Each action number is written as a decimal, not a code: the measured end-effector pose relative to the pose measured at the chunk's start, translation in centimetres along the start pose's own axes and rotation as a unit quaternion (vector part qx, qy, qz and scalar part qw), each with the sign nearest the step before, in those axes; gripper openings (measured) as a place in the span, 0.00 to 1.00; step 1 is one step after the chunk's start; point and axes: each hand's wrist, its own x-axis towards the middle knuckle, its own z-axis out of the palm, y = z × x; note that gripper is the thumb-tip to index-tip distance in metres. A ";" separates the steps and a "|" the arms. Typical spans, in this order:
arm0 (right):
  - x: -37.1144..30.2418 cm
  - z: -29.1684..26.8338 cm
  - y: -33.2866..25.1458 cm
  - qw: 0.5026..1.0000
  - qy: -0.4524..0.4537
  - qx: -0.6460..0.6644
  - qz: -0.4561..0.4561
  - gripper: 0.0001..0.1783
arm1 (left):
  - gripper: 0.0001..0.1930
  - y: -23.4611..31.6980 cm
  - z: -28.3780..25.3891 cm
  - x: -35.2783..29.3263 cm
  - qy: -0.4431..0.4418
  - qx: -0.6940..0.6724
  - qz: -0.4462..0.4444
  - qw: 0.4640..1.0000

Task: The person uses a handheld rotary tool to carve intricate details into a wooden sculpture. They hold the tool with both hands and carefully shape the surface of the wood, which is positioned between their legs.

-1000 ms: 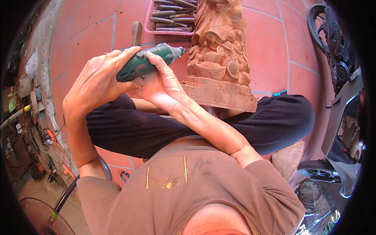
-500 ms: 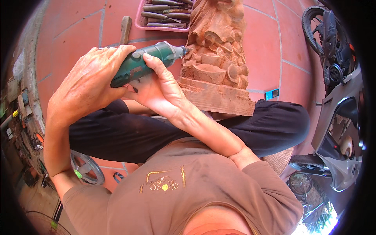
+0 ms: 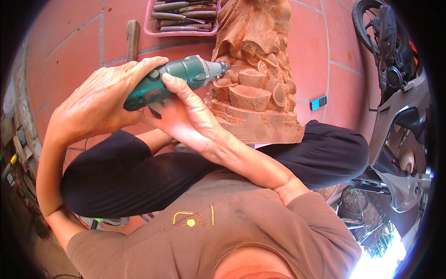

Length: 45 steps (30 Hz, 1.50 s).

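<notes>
A green rotary tool (image 3: 174, 76) with a grey nose is held in both hands, tilted with its nose up to the right. My left hand (image 3: 90, 100) wraps the rear of the body from the left. My right hand (image 3: 190, 116) supports it from below, its thumb lying along the near side. The thin bit points at the left side of a reddish-brown wood carving (image 3: 251, 97), among rounded, bowl-like shapes above its flat base. Whether the bit touches the wood I cannot tell. The carving stands between my crossed legs, its top cut off by the picture's edge.
A pink basket (image 3: 186, 34) of carving tools sits at the far left of the carving. Near it lies a wooden handle (image 3: 133, 39). A blue keypad phone (image 3: 318, 102) rests on the red tiles to the right. Farther right stands a motorbike (image 3: 395, 121).
The view has shifted a little. Against the carving, the rotary tool's nose has moved slightly right, over the bowl-like shapes. Both hands keep their hold.
</notes>
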 end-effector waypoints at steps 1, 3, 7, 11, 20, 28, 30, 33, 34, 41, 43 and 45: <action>-0.2 0.3 0.0 1.000 0.003 0.007 -0.005 0.24 | 0.47 -0.3 0.1 0.1 0.002 -0.014 0.002 1.000; -0.1 0.6 -0.2 1.000 0.003 -0.006 -0.002 0.24 | 0.47 -0.9 0.3 0.2 0.005 -0.041 0.004 0.999; 0.1 0.5 -0.4 1.000 0.010 -0.012 -0.003 0.22 | 0.46 -2.1 1.2 0.4 0.022 -0.085 0.015 0.996; 0.4 0.0 -0.2 0.999 0.029 -0.010 -0.009 0.21 | 0.46 -3.1 1.8 0.6 0.016 -0.078 0.022 0.997; 0.9 -0.3 -0.2 0.998 0.044 0.001 -0.037 0.20 | 0.48 -4.3 1.8 1.8 0.025 -0.081 0.060 0.995; 1.1 0.1 -0.6 0.997 0.040 0.009 -0.059 0.20 | 0.48 -4.0 1.0 3.0 0.017 -0.057 0.076 0.995; 1.1 0.2 -0.7 0.997 0.037 0.014 -0.062 0.20 | 0.48 -3.8 0.8 3.1 0.013 -0.053 0.073 0.996; 1.0 0.2 -0.9 0.997 0.037 0.019 -0.066 0.20 | 0.47 -3.6 0.7 3.3 0.006 -0.055 0.069 0.996; 0.9 0.3 -1.0 0.997 0.039 0.019 -0.067 0.20 | 0.47 -3.6 0.7 3.4 0.005 -0.053 0.070 0.996; 1.0 0.1 -1.0 0.996 0.047 0.022 -0.068 0.19 | 0.47 -3.9 0.9 3.4 0.003 -0.054 0.065 0.996; 1.1 0.1 -1.1 0.996 0.048 0.020 -0.068 0.18 | 0.47 -4.0 0.9 3.4 0.002 -0.055 0.061 0.997; 1.2 0.1 -1.1 0.996 0.050 0.019 -0.070 0.17 | 0.47 -4.2 1.0 3.4 -0.001 -0.061 0.056 0.997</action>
